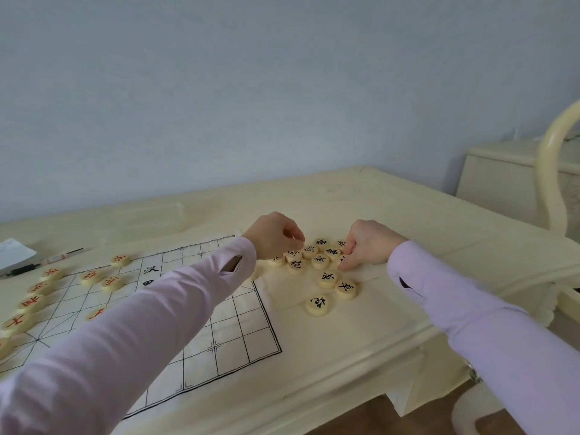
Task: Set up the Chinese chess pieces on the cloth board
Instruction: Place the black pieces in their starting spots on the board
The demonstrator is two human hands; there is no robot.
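I am viewing both hands working a cluster of black-character pieces (320, 262) lying on the desk (408, 215) just beyond the cloth board (226, 334). Left hand (274, 235) is curling over them, grasp unclear; right hand (365, 244) is pinching one. Red-character pieces (91, 277) are occupying the board's left.

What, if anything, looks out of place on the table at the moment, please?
The black-lettered pieces lie in a loose heap off the cloth board, beyond its right edge, where both hands are reaching. The red-lettered pieces already sit on the grid.
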